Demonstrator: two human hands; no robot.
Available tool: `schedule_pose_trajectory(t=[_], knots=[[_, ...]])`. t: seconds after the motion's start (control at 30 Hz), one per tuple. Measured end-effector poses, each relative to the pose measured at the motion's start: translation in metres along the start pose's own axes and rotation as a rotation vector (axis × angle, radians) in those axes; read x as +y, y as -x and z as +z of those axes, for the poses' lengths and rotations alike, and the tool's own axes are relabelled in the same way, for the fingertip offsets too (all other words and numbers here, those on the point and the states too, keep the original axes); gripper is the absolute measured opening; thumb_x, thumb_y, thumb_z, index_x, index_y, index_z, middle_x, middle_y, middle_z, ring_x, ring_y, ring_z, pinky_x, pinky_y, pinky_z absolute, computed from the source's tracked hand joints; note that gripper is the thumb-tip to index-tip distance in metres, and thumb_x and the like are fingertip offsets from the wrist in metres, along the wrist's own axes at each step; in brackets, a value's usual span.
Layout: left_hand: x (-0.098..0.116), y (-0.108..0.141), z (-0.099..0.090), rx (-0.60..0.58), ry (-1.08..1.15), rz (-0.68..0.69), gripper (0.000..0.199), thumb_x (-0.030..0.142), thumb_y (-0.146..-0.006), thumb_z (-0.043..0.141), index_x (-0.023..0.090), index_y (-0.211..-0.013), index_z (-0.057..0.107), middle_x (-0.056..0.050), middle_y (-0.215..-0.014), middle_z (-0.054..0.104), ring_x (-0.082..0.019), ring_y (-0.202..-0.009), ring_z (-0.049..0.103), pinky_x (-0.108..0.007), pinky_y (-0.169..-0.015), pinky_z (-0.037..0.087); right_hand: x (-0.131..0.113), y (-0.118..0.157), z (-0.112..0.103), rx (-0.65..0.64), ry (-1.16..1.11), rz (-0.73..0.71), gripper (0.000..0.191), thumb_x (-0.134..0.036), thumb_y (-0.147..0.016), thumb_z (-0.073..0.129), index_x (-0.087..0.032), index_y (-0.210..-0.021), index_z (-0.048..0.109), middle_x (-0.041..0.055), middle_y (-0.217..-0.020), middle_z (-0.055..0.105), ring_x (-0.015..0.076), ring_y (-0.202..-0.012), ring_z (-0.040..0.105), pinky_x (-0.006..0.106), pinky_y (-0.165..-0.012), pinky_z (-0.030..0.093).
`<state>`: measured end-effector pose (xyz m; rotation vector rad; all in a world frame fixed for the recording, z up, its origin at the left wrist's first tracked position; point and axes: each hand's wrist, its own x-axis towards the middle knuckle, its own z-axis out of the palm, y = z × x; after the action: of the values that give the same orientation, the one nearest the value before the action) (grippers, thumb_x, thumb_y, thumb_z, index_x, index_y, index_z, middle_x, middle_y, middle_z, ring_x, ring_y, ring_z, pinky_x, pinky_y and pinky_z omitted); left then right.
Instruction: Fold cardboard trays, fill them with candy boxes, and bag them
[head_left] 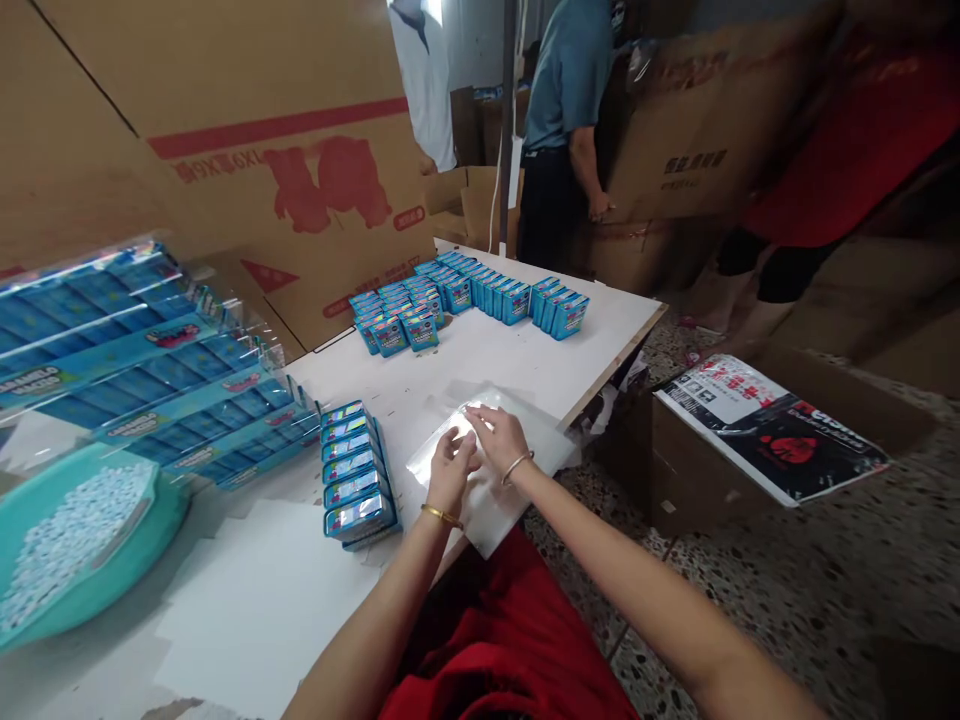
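A stack of clear plastic bags [517,500] lies at the table's front edge, its near corner hanging over it. Both hands are above the stack, close together. My left hand [451,472], with a gold bangle at the wrist, has loosely curled fingers, thumb and forefinger apart, and nothing visible in them. My right hand [501,438], wearing a pale bangle, has its fingertips together on the upper plastic, pinching at it. Left of the hands stands a row of small blue boxes [356,470] with shiny tops.
More blue boxes [487,290] stand in groups toward the back of the white table [502,355]. At left are wrapped display packs [187,370] and a teal basin [161,520] of small pale pieces. A large carton [300,90] rises behind. People handle a carton [675,150]; an open box [697,480] sits at right.
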<state>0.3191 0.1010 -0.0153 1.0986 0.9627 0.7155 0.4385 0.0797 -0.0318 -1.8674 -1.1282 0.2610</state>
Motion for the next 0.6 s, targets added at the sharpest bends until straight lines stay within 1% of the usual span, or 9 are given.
schedule_pose_trajectory(t=[0.1,0.2,0.23,0.3,0.33,0.37,0.43,0.5,0.6], knots=[[-0.008,0.000,-0.002,0.001,-0.007,0.026,0.035,0.046,-0.060,0.073,0.014,-0.067,0.058,0.000,-0.058,0.060,-0.010,-0.052,0.055,-0.019,-0.048,0.041,-0.002,0.035,0.005,0.087,-0.152,-0.036,0.037,-0.039,-0.090,0.045,-0.016,-0.111,0.065,0.0126,-0.122,0.062,0.0228,-0.119,0.052,0.040,-0.104,0.035],[-0.017,0.010,-0.009,0.066,-0.012,0.006,0.039,0.047,-0.059,0.072,0.017,-0.054,0.047,0.005,-0.042,0.049,-0.007,-0.038,0.043,-0.018,-0.040,0.032,0.005,0.061,0.003,0.164,-0.192,-0.041,0.047,-0.045,-0.086,0.050,-0.012,-0.119,0.058,0.0168,-0.124,0.057,0.0243,-0.118,0.049,0.040,-0.100,0.039],[-0.020,0.014,-0.011,0.078,-0.012,-0.001,0.043,0.048,-0.059,0.072,0.018,-0.051,0.042,0.007,-0.038,0.044,-0.006,-0.035,0.038,-0.018,-0.039,0.030,0.006,0.068,0.002,0.148,-0.194,-0.057,0.047,-0.047,-0.085,0.052,-0.014,-0.118,0.058,0.0155,-0.119,0.058,0.0241,-0.114,0.050,0.040,-0.097,0.040],[-0.022,0.021,-0.011,0.079,-0.009,-0.018,0.048,0.050,-0.059,0.072,0.020,-0.048,0.036,0.008,-0.035,0.039,-0.005,-0.032,0.034,-0.018,-0.037,0.027,0.006,0.077,0.000,0.035,-0.211,-0.100,0.035,-0.047,-0.085,0.053,-0.017,-0.100,0.063,0.0097,-0.099,0.064,0.0214,-0.097,0.055,0.037,-0.087,0.044],[-0.021,0.024,-0.011,0.068,-0.009,-0.031,0.048,0.051,-0.059,0.071,0.020,-0.049,0.036,0.008,-0.035,0.039,-0.005,-0.032,0.034,-0.019,-0.036,0.026,0.004,0.079,-0.001,-0.028,-0.233,-0.109,0.030,-0.046,-0.086,0.051,-0.019,-0.087,0.064,0.0062,-0.086,0.064,0.0193,-0.086,0.055,0.034,-0.080,0.044],[-0.020,0.027,-0.010,0.055,-0.013,-0.043,0.048,0.052,-0.060,0.071,0.019,-0.049,0.038,0.008,-0.036,0.039,-0.006,-0.033,0.034,-0.019,-0.036,0.025,0.002,0.081,-0.002,-0.079,-0.262,-0.108,0.031,-0.045,-0.087,0.049,-0.020,-0.076,0.061,0.0031,-0.075,0.061,0.0172,-0.077,0.053,0.031,-0.074,0.044],[-0.017,0.032,-0.011,0.032,-0.040,-0.042,0.047,0.056,-0.064,0.067,0.019,-0.051,0.041,0.008,-0.038,0.039,-0.006,-0.034,0.034,-0.019,-0.037,0.025,-0.001,0.079,-0.003,-0.137,-0.335,-0.091,0.035,-0.044,-0.088,0.047,-0.020,-0.063,0.054,-0.0009,-0.064,0.053,0.0142,-0.066,0.048,0.028,-0.066,0.040],[-0.014,0.036,-0.015,0.022,-0.094,0.007,0.047,0.057,-0.069,0.062,0.019,-0.051,0.042,0.007,-0.039,0.038,-0.006,-0.036,0.034,-0.020,-0.038,0.026,0.000,0.072,-0.008,-0.103,-0.418,-0.038,0.034,-0.045,-0.085,0.049,-0.020,-0.062,0.051,-0.0023,-0.063,0.050,0.0131,-0.065,0.047,0.026,-0.065,0.039],[-0.013,0.037,-0.027,0.043,-0.180,0.119,0.046,0.056,-0.074,0.058,0.018,-0.052,0.044,0.006,-0.042,0.040,-0.007,-0.041,0.037,-0.020,-0.043,0.030,0.009,0.056,-0.021,0.058,-0.519,0.104,0.035,-0.049,-0.082,0.049,-0.020,-0.063,0.050,-0.0029,-0.063,0.050,0.0127,-0.065,0.047,0.026,-0.066,0.039]])
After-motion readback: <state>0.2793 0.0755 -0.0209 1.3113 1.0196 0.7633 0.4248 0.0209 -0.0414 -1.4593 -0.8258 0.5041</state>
